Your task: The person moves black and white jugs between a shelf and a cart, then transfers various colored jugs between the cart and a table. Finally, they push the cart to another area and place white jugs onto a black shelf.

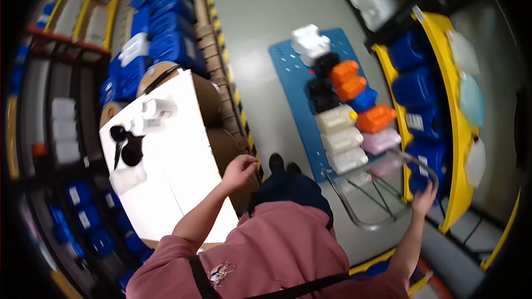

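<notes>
My right hand (424, 198) is closed round the metal handle (354, 218) of a blue platform cart (295, 91). Over the right edge of a white tabletop (183, 149), my left hand (241, 171) hangs with its fingers curled; whether anything is in it cannot be made out. Several jugs stand on the cart: white (310, 43), black (322, 94), orange (377, 117), blue (364, 99), cream (336, 120) and pink (381, 139). White bottles (158, 108), black items (132, 151) and a translucent container (127, 179) are on the tabletop.
Blue drums (172, 39) stand on pallets at the upper left, beside yellow-black floor tape (221, 44). A yellow rack (451, 105) with blue containers (415, 88) runs along the right, near the cart. Dark shelving (41, 155) stands at the far left.
</notes>
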A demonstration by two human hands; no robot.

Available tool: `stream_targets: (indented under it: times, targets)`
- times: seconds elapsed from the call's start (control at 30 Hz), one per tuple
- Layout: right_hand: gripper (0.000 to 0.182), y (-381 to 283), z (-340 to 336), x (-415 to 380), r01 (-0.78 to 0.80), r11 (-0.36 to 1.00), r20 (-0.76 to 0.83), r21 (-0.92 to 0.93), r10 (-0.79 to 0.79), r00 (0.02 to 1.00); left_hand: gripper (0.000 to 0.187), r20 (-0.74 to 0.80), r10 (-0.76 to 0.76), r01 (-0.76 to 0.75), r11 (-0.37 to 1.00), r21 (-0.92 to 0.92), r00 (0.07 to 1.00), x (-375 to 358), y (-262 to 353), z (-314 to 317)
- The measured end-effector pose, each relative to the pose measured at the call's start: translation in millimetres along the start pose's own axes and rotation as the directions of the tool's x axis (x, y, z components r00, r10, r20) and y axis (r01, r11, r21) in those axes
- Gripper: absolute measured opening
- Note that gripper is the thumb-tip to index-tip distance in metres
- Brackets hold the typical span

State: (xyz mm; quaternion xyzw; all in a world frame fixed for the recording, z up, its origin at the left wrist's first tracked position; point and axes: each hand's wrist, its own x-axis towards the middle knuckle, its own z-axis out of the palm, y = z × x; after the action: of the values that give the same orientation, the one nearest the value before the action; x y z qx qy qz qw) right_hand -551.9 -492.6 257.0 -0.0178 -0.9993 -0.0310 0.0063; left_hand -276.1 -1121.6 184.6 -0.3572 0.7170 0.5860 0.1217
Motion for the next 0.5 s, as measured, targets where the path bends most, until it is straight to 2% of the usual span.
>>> stream_targets:
  times: [0.03,0.07,0.1,0.13,0.17,0.2,0.23,0.3,0.37,0.43,0.5]
  targets:
    - [0.060,39,25,-1,0.051,0.998,-0.033,0.045,-0.050,0.998,0.027,0.005,0.015,-0.015,0.997,0.080,1.000,-13,24,-1]
    - [0.058,60,32,4,0.131,0.990,-0.015,0.058,-0.130,0.991,0.023,-0.002,0.062,-0.062,0.998,0.013,0.998,-16,8,5]
    - [0.056,57,29,3,0.098,0.994,0.027,0.043,-0.099,0.995,0.023,-0.054,0.185,-0.178,0.977,0.114,0.981,-24,1,12]
    - [0.054,76,39,10,0.146,0.988,0.064,0.047,-0.149,0.987,0.022,-0.066,0.142,-0.135,0.986,0.097,0.988,-35,10,16]
    - [0.047,101,58,22,0.388,0.911,-0.072,0.138,-0.382,0.921,0.021,-0.101,0.165,-0.151,0.979,0.133,0.981,-41,6,22]
    - [0.048,6,-24,5,0.192,0.977,0.261,-0.089,-0.163,0.951,0.021,-0.109,0.188,-0.168,0.971,0.171,0.976,-47,0,30]
    - [0.048,4,-22,11,0.241,0.967,0.250,-0.087,-0.214,0.945,0.022,-0.123,0.126,-0.113,0.988,0.105,0.984,-55,-3,38]
    - [0.046,11,-23,7,0.233,0.972,0.271,0.031,-0.232,0.934,0.023,-0.199,0.139,-0.130,0.990,0.054,0.970,-66,-24,62]
    - [0.044,18,-9,19,0.220,0.962,0.284,0.161,-0.259,0.923,0.023,-0.276,0.151,-0.130,0.987,0.092,0.949,-87,-29,86]
    - [0.042,35,11,36,0.212,0.937,0.315,0.279,-0.297,0.901,0.022,-0.313,0.043,-0.052,0.998,-0.022,0.949,-107,-45,127]
    - [0.040,58,35,48,0.173,0.906,0.366,0.387,-0.323,0.873,0.023,-0.361,0.015,-0.043,0.997,-0.071,0.933,-133,-47,179]
